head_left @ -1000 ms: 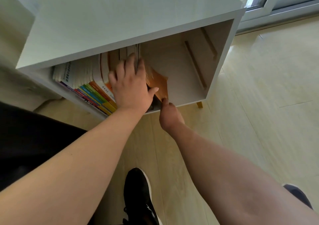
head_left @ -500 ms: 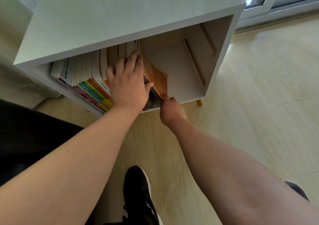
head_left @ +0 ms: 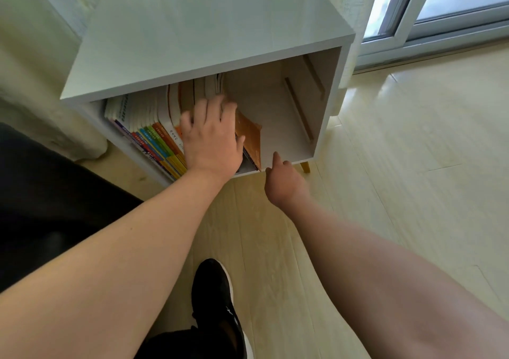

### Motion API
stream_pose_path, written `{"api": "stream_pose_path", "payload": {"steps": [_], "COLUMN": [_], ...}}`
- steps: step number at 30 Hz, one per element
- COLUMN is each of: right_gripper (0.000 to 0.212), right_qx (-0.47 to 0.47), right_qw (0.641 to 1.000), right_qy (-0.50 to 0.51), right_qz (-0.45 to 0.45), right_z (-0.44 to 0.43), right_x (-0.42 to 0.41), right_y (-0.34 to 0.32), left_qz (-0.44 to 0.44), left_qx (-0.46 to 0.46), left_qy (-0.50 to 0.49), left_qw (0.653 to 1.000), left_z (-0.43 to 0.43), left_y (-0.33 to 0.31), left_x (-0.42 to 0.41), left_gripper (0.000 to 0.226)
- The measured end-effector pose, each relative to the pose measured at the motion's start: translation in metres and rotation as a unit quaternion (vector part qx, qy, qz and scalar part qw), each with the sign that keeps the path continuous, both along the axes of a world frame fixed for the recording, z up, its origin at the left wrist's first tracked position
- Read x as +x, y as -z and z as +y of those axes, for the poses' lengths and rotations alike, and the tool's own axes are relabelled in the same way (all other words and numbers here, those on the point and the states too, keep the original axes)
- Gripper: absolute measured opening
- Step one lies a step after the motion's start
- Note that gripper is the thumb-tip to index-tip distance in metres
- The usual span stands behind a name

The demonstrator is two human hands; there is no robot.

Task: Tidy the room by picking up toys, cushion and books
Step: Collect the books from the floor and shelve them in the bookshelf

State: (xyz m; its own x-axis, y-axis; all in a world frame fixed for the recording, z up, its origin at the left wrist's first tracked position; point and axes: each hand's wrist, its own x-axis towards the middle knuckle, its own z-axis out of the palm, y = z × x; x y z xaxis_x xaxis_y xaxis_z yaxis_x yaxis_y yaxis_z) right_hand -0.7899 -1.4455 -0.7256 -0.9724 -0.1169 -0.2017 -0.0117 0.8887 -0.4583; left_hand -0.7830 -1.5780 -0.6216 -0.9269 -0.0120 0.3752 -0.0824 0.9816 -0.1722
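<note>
The left hand (head_left: 212, 138) lies flat, fingers spread, against the row of books (head_left: 148, 127) standing in the left half of the white cabinet (head_left: 192, 41), its thumb beside a leaning orange-brown book (head_left: 250, 135) at the row's right end. The right hand (head_left: 285, 183) sits at the cabinet's lower front edge, just beside that book's bottom corner, one digit pointing up. Its other fingers are hidden, so whether it grips anything cannot be told.
</note>
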Motion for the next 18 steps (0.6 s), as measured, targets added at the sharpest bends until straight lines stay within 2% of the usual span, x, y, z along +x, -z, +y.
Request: {"api": "stream_pose_path", "payload": {"steps": [5, 7, 9, 13, 16, 18], "right_gripper": [0.022, 0.021, 0.022, 0.02, 0.021, 0.024], "right_qx": [0.031, 0.031, 0.028, 0.048, 0.051, 0.021], "right_qw": [0.999, 0.999, 0.999, 0.995, 0.993, 0.992], "right_qy": [0.006, 0.025, 0.025, 0.053, 0.074, 0.089], "right_qz": [0.016, 0.029, 0.038, 0.067, 0.072, 0.086], "right_z": [0.053, 0.086, 0.115, 0.189, 0.219, 0.229], "right_x": [0.052, 0.073, 0.089, 0.131, 0.153, 0.162], "right_y": [-0.078, -0.124, -0.164, -0.241, -0.268, -0.26], "left_qz": [-0.028, -0.068, -0.116, -0.219, -0.29, -0.312], "left_qx": [0.019, 0.043, 0.079, 0.205, 0.23, 0.257], "left_qy": [0.077, 0.088, 0.059, 0.057, 0.079, 0.079], "left_qw": [0.996, 0.993, 0.988, 0.952, 0.926, 0.911], "left_z": [0.038, 0.07, 0.098, 0.158, 0.181, 0.187], "left_y": [-0.058, -0.093, -0.12, -0.169, -0.179, -0.172], "left_x": [0.048, 0.068, 0.086, 0.134, 0.158, 0.159], "left_gripper": [0.037, 0.034, 0.034, 0.035, 0.038, 0.039]}}
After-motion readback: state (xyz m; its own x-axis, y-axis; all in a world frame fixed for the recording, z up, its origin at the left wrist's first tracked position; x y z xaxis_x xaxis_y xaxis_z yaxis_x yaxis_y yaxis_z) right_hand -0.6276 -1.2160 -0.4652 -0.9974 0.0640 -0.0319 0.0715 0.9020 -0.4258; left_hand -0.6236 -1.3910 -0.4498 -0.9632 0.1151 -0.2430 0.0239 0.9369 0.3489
